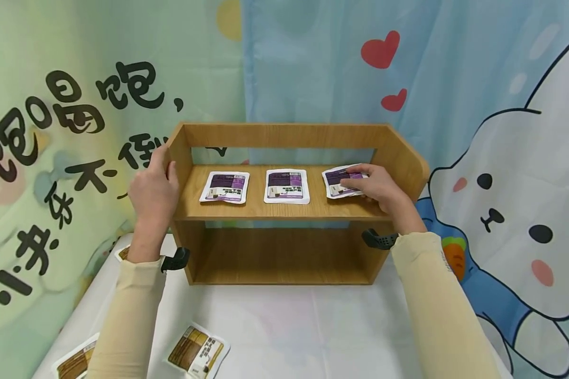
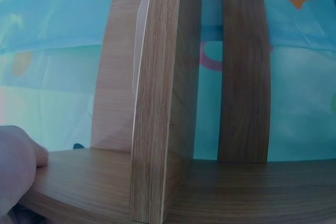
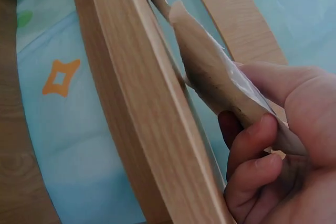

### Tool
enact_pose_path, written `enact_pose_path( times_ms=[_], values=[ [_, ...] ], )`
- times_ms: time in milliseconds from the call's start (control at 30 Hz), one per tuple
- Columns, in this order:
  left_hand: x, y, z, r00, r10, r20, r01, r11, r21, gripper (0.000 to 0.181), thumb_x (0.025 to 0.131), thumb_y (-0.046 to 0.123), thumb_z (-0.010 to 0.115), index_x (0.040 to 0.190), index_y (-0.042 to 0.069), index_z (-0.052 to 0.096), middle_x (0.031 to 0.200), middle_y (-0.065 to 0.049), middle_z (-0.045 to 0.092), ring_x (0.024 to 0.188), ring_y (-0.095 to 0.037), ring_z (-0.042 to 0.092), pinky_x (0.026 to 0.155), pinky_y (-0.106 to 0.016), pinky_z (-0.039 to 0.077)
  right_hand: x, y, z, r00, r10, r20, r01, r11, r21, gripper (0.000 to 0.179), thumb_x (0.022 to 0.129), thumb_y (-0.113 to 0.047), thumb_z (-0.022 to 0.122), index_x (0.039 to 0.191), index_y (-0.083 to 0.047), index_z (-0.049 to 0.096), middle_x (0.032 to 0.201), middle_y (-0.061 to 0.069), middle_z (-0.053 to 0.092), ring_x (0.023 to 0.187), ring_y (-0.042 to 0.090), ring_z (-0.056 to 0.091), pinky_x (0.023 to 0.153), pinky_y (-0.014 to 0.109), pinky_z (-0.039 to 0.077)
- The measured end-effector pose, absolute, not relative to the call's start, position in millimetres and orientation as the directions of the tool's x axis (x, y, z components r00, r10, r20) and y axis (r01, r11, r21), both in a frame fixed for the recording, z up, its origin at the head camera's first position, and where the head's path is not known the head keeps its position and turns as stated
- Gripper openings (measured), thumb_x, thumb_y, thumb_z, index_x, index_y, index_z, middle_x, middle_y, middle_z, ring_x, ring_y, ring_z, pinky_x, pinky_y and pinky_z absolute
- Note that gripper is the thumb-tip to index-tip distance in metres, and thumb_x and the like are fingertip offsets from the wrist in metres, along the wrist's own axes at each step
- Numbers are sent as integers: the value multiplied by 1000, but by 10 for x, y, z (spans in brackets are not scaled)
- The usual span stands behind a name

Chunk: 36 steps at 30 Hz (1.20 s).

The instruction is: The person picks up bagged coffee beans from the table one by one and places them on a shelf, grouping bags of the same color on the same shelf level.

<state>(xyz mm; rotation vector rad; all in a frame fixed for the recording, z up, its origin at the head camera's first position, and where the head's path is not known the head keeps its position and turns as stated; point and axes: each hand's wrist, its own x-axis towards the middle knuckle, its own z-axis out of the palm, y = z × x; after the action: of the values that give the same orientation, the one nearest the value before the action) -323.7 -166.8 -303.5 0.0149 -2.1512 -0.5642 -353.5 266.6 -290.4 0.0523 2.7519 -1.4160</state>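
Note:
A two-tier wooden shelf (image 1: 284,210) stands on the white-covered table. My left hand (image 1: 154,184) grips the upper edge of its left side panel, and in the left wrist view part of that hand (image 2: 18,171) shows at the panel. On the upper board lie two purple-and-white pouches, one at the left (image 1: 225,187) and one in the middle (image 1: 286,186). At the board's right end, my right hand (image 1: 376,187) pinches a third purple-and-white pouch (image 1: 337,182). The right wrist view shows the held pouch (image 3: 210,66) tilted, with the thumb on one face and curled fingers at the other.
In front of the shelf, a brown-and-white pouch (image 1: 198,351) lies on the table (image 1: 284,331). Another brown pouch (image 1: 78,360) is partly behind the left sleeve, and a further one (image 1: 122,253) shows near the left wrist. Printed curtains (image 1: 303,63) hang behind and beside.

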Motion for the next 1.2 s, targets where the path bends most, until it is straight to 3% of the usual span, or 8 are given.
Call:
enact_pose_path(
  times_ms=[233,433,567,767,1000,1200],
  values=[
    [-3230,-1701,-2993,-592,-242,769,173,893,415,33,98,21,57,129,10,58,87,-26,68,63,-45,61,50,-53,44,-3648,2598,-2858,-998,-10,-67,47,613,-788,63,90,-35,70,142,-9,47,116,17,45,68,19,44,54,27,34],
    [-3221,-1723,-3009,-602,-234,763,175,894,412,33,99,20,55,130,9,57,89,-25,69,62,-43,61,50,-51,44,-3699,2575,-2856,-996,-27,-90,46,699,-713,66,90,-34,70,144,-7,43,112,18,45,60,19,42,52,29,33],
    [-3244,-1719,-2989,-595,-232,769,185,892,413,33,99,19,55,130,9,57,92,-25,69,63,-43,62,51,-50,45,-3729,2580,-2829,-997,-35,-72,21,758,-652,69,88,-38,71,144,-7,45,117,19,45,73,26,45,57,33,35],
    [-3247,-1694,-2979,-600,-235,764,185,889,418,33,99,20,55,131,9,57,93,-25,69,67,-43,63,53,-51,46,-3697,2597,-2786,-998,-52,-44,-16,804,-594,71,86,-42,71,141,-4,47,137,25,41,111,35,40,86,44,38],
    [-3246,-1670,-3021,-605,-233,761,171,896,410,33,98,21,57,129,10,58,90,-25,69,65,-43,63,52,-52,46,-3651,2652,-2837,-998,-49,-49,-15,838,-546,75,85,-49,70,140,-4,49,139,26,41,117,37,40,96,51,35],
    [-3249,-1656,-3037,-609,-229,760,172,896,409,33,99,21,56,130,9,58,92,-25,69,66,-42,63,52,-51,46,-3642,2664,-2874,-998,-42,-46,-11,847,-532,75,84,-52,70,139,-5,50,139,27,40,117,38,39,97,52,35]
  ],
)
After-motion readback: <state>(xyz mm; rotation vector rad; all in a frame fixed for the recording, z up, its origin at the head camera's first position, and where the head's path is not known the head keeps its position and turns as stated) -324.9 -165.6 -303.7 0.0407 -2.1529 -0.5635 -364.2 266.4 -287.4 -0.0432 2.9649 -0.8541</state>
